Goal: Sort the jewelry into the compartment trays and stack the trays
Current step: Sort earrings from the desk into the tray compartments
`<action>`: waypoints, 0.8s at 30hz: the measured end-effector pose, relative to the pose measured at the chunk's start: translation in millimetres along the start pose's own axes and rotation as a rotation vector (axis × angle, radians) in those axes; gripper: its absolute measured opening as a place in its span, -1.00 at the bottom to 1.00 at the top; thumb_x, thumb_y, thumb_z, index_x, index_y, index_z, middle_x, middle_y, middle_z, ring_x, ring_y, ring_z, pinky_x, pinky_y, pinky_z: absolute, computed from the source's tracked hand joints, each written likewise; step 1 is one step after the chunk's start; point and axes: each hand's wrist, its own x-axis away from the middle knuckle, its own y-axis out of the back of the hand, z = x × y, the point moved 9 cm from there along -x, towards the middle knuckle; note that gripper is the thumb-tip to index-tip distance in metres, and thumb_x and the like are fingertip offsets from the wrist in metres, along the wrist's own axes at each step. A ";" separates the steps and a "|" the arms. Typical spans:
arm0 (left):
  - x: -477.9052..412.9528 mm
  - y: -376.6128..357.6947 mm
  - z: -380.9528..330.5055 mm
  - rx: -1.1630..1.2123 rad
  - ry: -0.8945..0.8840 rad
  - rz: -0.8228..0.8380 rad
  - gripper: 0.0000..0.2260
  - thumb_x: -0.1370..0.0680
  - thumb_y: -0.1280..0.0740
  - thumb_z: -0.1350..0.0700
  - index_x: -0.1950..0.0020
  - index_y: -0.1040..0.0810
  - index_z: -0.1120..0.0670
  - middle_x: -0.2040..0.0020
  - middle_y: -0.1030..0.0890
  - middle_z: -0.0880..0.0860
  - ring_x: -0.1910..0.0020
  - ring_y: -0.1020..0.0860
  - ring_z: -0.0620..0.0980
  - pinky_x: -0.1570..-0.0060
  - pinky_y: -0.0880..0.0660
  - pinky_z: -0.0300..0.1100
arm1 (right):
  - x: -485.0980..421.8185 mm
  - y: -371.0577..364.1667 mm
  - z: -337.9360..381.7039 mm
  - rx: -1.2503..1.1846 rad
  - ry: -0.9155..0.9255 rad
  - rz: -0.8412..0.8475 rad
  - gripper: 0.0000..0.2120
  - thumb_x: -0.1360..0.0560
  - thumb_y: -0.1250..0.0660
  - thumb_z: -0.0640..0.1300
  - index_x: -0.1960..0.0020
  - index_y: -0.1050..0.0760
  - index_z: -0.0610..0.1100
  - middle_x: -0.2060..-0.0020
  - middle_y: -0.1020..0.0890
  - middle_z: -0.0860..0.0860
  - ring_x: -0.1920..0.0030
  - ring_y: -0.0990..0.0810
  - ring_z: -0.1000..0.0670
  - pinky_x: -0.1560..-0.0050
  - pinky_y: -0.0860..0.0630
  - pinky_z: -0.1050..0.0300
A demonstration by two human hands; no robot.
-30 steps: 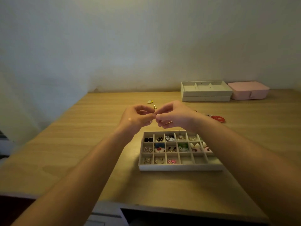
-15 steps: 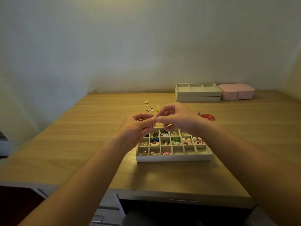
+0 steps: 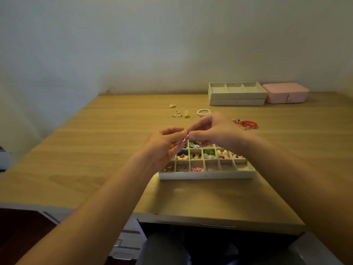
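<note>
A cream compartment tray [image 3: 207,175] sits near the table's front edge, several cells holding small earrings. Above its far left corner my left hand [image 3: 164,144] and my right hand [image 3: 212,131] meet fingertip to fingertip and pinch a small pink earring [image 3: 185,138] between them. Loose pieces lie farther back: a pearl bracelet [image 3: 203,112], a red bead bracelet [image 3: 246,124], a yellow earring [image 3: 186,115] and a few small earrings [image 3: 176,115]. Two stacked cream trays [image 3: 236,96] stand at the back.
A pink jewelry box [image 3: 285,92] stands to the right of the stacked trays against the wall. The wooden table [image 3: 95,150] has bare surface on the left. Drawers show below the front edge.
The view has tilted and shifted, so the tray appears farther right. Both hands stay together over the tray's far left, and the pink earring now shows between the fingertips.
</note>
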 end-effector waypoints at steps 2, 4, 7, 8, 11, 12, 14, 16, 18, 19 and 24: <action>-2.7 1.2 2.2 -0.020 -0.005 0.007 -0.80 -0.48 -0.42 0.38 -0.09 -0.59 0.26 0.11 -0.66 0.19 0.22 -0.66 -0.01 0.26 -0.63 -0.30 | -1.7 0.9 -3.0 0.046 0.014 -0.044 -0.94 -0.54 -0.47 -0.18 0.01 -0.71 -0.09 0.16 -0.73 -0.07 0.13 -0.70 -0.09 0.16 -0.68 0.12; -3.7 1.3 3.4 -0.035 -0.006 0.021 -0.77 -0.49 -0.42 0.37 -0.14 -0.59 0.28 0.11 -0.68 0.19 0.21 -0.67 -0.01 0.29 -0.63 -0.30 | -3.0 1.8 -6.1 0.072 0.025 -0.087 -0.96 -0.57 -0.43 -0.17 0.02 -0.67 -0.08 0.18 -0.71 -0.04 0.19 -0.67 -0.02 0.22 -0.66 0.18; -2.7 -0.3 3.6 -0.083 -0.021 0.041 -0.78 -0.48 -0.42 0.38 -0.12 -0.60 0.26 0.11 -0.69 0.16 0.20 -0.69 -0.03 0.29 -0.61 -0.32 | -4.5 2.9 -8.4 0.119 0.037 -0.103 -0.95 -0.61 -0.38 -0.18 0.01 -0.61 -0.08 0.15 -0.69 -0.05 0.20 -0.65 0.03 0.25 -0.65 0.20; -2.1 -0.2 3.6 -0.121 -0.033 0.041 -0.79 -0.47 -0.44 0.37 -0.09 -0.61 0.24 0.11 -0.69 0.15 0.20 -0.69 -0.03 0.26 -0.62 -0.31 | -4.9 2.3 -9.4 0.124 0.034 -0.091 -0.95 -0.61 -0.37 -0.19 0.00 -0.60 -0.10 0.13 -0.68 -0.06 0.20 -0.66 0.04 0.24 -0.66 0.18; 1.7 -1.5 1.8 -0.260 -0.088 0.035 -0.80 -0.44 -0.48 0.36 -0.02 -0.62 0.19 0.11 -0.71 0.13 0.17 -0.69 -0.01 0.15 -0.64 -0.26 | -3.3 0.6 -11.5 0.099 0.009 -0.034 -0.94 -0.62 -0.35 -0.20 -0.02 -0.60 -0.15 0.15 -0.70 -0.07 0.19 -0.69 0.04 0.20 -0.68 0.13; 2.8 -1.5 2.0 -0.304 -0.101 0.033 -0.81 -0.43 -0.49 0.35 -0.01 -0.63 0.18 0.11 -0.71 0.13 0.16 -0.69 0.00 0.15 -0.64 -0.26 | -2.1 -0.4 -11.9 0.091 0.009 -0.019 -0.94 -0.62 -0.35 -0.21 -0.02 -0.60 -0.17 0.16 -0.71 -0.07 0.20 -0.71 0.03 0.20 -0.69 0.11; 6.0 -1.5 1.2 -0.365 -0.115 0.019 -0.83 -0.43 -0.51 0.32 0.02 -0.64 0.16 0.09 -0.72 0.14 0.14 -0.70 0.01 0.17 -0.64 -0.26 | 0.3 -0.3 -10.9 0.088 0.019 -0.013 -0.95 -0.61 -0.36 -0.23 -0.03 -0.60 -0.18 0.16 -0.72 -0.08 0.18 -0.72 0.01 0.19 -0.70 0.08; 9.5 -0.6 -0.1 -0.390 -0.120 0.007 -0.86 -0.45 -0.50 0.30 0.04 -0.65 0.15 0.09 -0.72 0.15 0.11 -0.70 0.04 0.15 -0.65 -0.25 | 2.5 1.7 -11.1 0.084 0.018 -0.028 -0.95 -0.59 -0.39 -0.23 -0.03 -0.62 -0.17 0.16 -0.72 -0.08 0.17 -0.73 -0.01 0.20 -0.70 0.09; 12.9 -1.3 -1.1 -0.423 -0.127 0.014 -0.89 -0.47 -0.48 0.29 0.03 -0.66 0.15 0.07 -0.73 0.16 0.08 -0.71 0.07 0.16 -0.64 -0.27 | 4.2 4.2 -12.3 0.066 0.009 -0.039 -0.94 -0.58 -0.41 -0.22 -0.04 -0.63 -0.15 0.15 -0.72 -0.08 0.17 -0.72 -0.01 0.23 -0.67 0.13; 14.8 -2.8 -1.0 -0.448 -0.133 0.023 -0.89 -0.48 -0.48 0.27 0.01 -0.66 0.15 0.05 -0.73 0.17 0.05 -0.71 0.07 0.15 -0.64 -0.27 | 5.3 5.4 -12.8 0.051 0.004 -0.039 -0.94 -0.57 -0.42 -0.21 -0.04 -0.63 -0.15 0.15 -0.72 -0.09 0.18 -0.72 0.00 0.23 -0.66 0.15; 20.6 -12.9 4.8 -0.506 -0.135 0.089 -0.85 -0.52 -0.46 0.20 -0.08 -0.65 0.13 0.02 -0.73 0.14 -0.01 -0.71 0.05 -0.02 -0.62 -0.15 | 10.1 8.8 -11.9 -0.014 -0.013 -0.030 -0.93 -0.57 -0.42 -0.23 -0.04 -0.65 -0.19 0.20 -0.74 -0.08 0.21 -0.72 0.01 0.19 -0.68 0.12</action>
